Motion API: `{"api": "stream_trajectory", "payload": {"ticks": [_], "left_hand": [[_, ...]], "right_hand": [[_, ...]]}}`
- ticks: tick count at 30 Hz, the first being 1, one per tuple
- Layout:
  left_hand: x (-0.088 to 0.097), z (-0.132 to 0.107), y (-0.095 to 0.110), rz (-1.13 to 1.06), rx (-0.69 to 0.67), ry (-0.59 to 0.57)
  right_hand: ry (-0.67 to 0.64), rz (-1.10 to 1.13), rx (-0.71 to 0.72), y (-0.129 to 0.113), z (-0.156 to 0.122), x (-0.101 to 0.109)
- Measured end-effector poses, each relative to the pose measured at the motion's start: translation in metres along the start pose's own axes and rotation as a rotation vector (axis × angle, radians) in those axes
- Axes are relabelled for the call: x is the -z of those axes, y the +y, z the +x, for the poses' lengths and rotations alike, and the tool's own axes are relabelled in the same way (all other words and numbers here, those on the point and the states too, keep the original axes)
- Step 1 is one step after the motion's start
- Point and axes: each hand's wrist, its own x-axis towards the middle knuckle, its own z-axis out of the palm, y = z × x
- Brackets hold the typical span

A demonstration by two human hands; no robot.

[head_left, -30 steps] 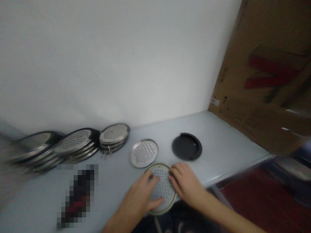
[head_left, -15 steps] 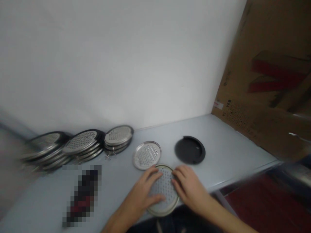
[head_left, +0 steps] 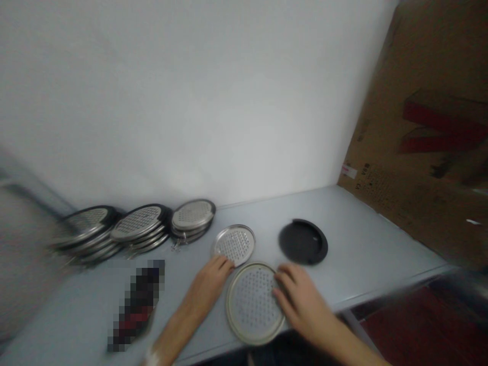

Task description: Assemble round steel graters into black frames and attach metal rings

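Just a round perforated metal disc (head_left: 251, 305), right-hand fingers (head_left: 284, 279) spread apart on its rim.

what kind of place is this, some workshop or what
Probably a small packing or assembly workspace: stacks of perforated metal discs stand along a pale worktable, and a large brown cardboard sheet stands at its far end.

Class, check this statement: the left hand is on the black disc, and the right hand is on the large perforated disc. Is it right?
No. The head view shows the left hand at the rim of the small perforated disc, not on the black disc. The right hand is on the large perforated disc, as stated.
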Motion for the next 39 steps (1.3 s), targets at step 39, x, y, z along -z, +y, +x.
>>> {"api": "stream_trajectory", "payload": {"ticks": [39], "left_hand": [[-0.001,-0.093,0.048,-0.402,0.468,0.075]], "right_hand": [[-0.261,0.102,0.092,0.013,0.008,0.005]]}}
